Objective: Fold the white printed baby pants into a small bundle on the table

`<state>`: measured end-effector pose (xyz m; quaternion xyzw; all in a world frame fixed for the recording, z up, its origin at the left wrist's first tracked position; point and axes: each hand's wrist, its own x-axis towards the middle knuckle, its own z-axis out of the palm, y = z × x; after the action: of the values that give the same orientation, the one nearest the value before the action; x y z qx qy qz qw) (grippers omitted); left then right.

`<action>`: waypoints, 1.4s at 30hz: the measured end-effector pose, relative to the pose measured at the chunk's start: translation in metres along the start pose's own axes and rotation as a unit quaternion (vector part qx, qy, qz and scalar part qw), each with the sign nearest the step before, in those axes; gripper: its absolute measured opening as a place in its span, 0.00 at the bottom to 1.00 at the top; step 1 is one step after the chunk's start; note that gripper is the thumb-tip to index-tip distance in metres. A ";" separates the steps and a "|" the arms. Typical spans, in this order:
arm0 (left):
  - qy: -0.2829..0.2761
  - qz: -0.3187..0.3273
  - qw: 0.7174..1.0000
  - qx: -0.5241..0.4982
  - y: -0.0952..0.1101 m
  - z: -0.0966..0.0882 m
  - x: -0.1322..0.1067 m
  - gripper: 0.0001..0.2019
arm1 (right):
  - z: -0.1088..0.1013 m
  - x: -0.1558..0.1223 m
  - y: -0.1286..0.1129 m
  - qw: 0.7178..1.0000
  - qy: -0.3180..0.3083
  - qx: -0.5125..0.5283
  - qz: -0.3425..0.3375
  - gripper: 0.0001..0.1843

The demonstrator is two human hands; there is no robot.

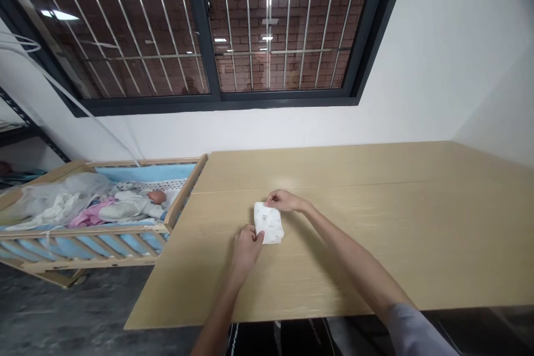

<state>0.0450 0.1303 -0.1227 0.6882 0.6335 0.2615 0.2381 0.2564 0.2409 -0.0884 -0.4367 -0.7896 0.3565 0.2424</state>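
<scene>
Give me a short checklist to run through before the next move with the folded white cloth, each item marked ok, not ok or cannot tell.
1. Left hand on the near edge of the folded cloth: ok.
2. Right hand on the cloth's far edge: ok.
3. Cloth lies flat on the table: ok.
4. Both hands in view, unobstructed: ok.
5. Firmness of the fingers' pinch on the cloth: cannot tell.
6. Crib beside the table stands apart from the hands: ok.
</scene>
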 end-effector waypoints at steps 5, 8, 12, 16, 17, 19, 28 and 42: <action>0.025 -0.014 0.996 0.080 -0.002 0.010 0.005 0.10 | 0.027 0.008 0.020 0.996 0.021 -0.084 0.025 0.14; 0.051 0.023 0.992 0.113 0.004 0.018 -0.011 0.16 | 0.030 -0.010 0.014 0.990 0.060 -0.130 -0.007 0.16; 0.104 0.163 0.964 0.182 0.003 0.053 -0.053 0.30 | 0.041 -0.047 -0.003 0.965 -0.020 -0.193 -0.175 0.28; 0.131 0.185 0.944 0.238 -0.007 0.082 -0.080 0.27 | 0.056 -0.070 0.002 0.932 -0.157 -0.188 -0.269 0.31; 0.130 0.185 0.943 0.245 -0.009 0.084 -0.082 0.27 | 0.057 -0.070 0.007 0.931 -0.164 -0.188 -0.267 0.32; 0.125 0.184 0.942 0.250 -0.010 0.082 -0.081 0.27 | 0.053 -0.062 0.018 0.938 -0.156 -0.192 -0.243 0.31; 0.089 0.168 0.951 0.245 -0.002 0.076 -0.072 0.29 | 0.027 -0.015 0.051 0.954 -0.115 -0.209 -0.183 0.31; 0.049 -0.020 0.977 0.205 0.014 -0.004 -0.017 0.22 | 0.014 -0.005 0.055 0.984 0.150 -0.068 0.073 0.25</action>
<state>0.0514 0.1125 -0.1118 0.6959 0.6981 0.1549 0.0656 0.2779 0.2521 -0.1400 -0.5573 -0.7327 0.2493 0.3009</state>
